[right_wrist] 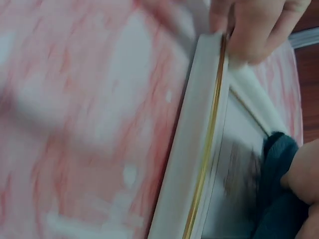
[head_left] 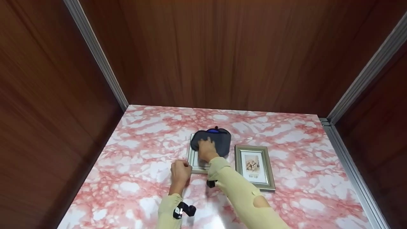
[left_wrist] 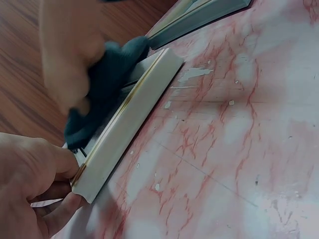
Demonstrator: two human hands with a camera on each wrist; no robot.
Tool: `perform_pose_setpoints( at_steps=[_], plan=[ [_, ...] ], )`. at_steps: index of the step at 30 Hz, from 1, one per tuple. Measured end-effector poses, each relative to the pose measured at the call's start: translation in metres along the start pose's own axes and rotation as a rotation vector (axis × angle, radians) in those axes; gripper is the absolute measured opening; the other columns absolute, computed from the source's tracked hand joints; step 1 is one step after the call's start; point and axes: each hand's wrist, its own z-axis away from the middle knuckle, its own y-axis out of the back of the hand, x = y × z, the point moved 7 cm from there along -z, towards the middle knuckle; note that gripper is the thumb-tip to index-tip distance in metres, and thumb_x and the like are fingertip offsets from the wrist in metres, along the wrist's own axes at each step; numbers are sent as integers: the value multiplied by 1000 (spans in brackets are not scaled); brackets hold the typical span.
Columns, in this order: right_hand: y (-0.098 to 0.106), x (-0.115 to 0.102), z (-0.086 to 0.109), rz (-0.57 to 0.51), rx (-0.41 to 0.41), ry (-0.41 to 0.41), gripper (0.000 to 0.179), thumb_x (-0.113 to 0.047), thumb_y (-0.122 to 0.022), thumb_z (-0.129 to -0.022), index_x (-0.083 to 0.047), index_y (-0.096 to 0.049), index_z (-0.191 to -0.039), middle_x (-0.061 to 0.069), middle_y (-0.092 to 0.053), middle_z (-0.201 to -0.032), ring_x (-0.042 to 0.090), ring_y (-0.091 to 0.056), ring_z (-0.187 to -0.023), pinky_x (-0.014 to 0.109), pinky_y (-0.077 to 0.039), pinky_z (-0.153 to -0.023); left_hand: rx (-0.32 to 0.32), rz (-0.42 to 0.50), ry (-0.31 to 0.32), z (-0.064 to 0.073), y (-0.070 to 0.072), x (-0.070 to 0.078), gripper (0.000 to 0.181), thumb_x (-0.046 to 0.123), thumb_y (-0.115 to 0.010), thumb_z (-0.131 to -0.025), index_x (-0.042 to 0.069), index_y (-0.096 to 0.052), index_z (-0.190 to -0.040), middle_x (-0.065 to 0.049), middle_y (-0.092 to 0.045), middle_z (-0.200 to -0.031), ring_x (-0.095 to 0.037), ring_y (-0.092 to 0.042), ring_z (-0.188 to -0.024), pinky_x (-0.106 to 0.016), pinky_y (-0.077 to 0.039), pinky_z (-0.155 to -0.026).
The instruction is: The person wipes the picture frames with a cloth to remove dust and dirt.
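A silver-and-gold picture frame lies flat on the table. My left hand grips its near left corner, thumb and fingers on either side of the edge in the left wrist view. On top of the frame, my right hand holds a dark cloth with bent fingers pressing it down. The cloth covers the upper part of the frame and hangs past its right side. Between cloth and rim, part of the printed picture shows in the right wrist view.
A second picture frame, with a flower picture inside, lies close by on the right. Red-and-white marbled covering spreads over the table. Brown wood panels with metal edge strips stand at the back and both sides.
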Motion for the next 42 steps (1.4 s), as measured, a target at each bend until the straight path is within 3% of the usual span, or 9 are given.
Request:
perform_pose_setpoints(
  at_steps=[4, 8, 14, 18, 22, 28, 32, 37, 42],
  plan=[
    [-6, -9, 1, -49, -43, 62, 49, -6, -59, -91, -9, -53, -140, 9, -47, -145, 38, -29, -139, 52, -28, -109, -13, -10, 3, 3, -6, 2, 27, 3, -68, -69, 19, -57, -49, 4, -53, -55, -21, -50, -55, -37, -44, -52],
    [-6, -16, 7, 10, -46, 114, 50, -6, -62, -89, -11, -56, -138, 5, -50, -143, 36, -32, -138, 51, -31, -108, -5, -8, 12, 2, -7, 1, 26, 4, -69, -69, 19, -58, -50, 3, -55, -56, -22, -51, -56, -40, -46, -54],
    [-9, -34, 45, 155, 20, 251, 43, -16, -69, -86, -10, -63, -128, 4, -58, -133, 35, -44, -130, 50, -41, -100, 3, -12, 40, -2, -3, -5, 16, 8, -72, -71, 19, -70, -61, -2, -67, -70, -26, -64, -68, -45, -51, -64],
    [-14, -35, 70, 165, 63, 241, 45, -17, -68, -86, -11, -62, -131, 3, -55, -138, 35, -45, -130, 50, -40, -101, 4, 3, 66, -2, -3, -9, 8, 11, -73, -73, 17, -75, -69, -3, -70, -78, -28, -67, -77, -45, -53, -69],
    [-13, -19, 80, 183, 133, 169, 43, -14, -69, -84, -13, -64, -127, 3, -58, -135, 36, -47, -127, 52, -40, -99, -8, 18, 88, 1, -4, -10, 9, 13, -72, -71, 18, -71, -64, -2, -67, -72, -26, -64, -69, -44, -51, -62],
    [6, 37, 64, 193, 254, 21, 41, -4, -62, -87, -11, -63, -127, 6, -60, -131, 39, -48, -126, 52, -39, -100, -13, 35, 70, 2, -3, -5, 22, 11, -69, -72, 16, -56, -55, 0, -53, -58, -22, -48, -54, -36, -37, -47],
    [20, 60, 41, 99, 224, -31, 43, 0, -58, -90, -7, -58, -132, 11, -55, -136, 42, -45, -127, 52, -39, -101, -26, 45, 78, 0, -3, -5, 27, 10, -68, -75, 16, -52, -54, 2, -47, -55, -19, -43, -52, -33, -31, -44],
    [25, 68, 20, 18, 159, -83, 34, 0, -59, -90, -5, -60, -123, 11, -57, -134, 40, -47, -126, 48, -41, -101, -42, 57, 57, 2, -4, -5, 33, 7, -67, -74, 17, -44, -51, 4, -40, -52, -17, -39, -50, -32, -25, -43],
    [26, 53, 4, -13, 127, -68, 31, -3, -64, -87, -5, -64, -117, 11, -60, -130, 39, -47, -125, 50, -41, -99, -23, 56, 22, 1, -3, -4, 36, 3, -65, -70, 19, -41, -48, 6, -38, -49, -18, -40, -50, -32, -24, -43]
  ],
)
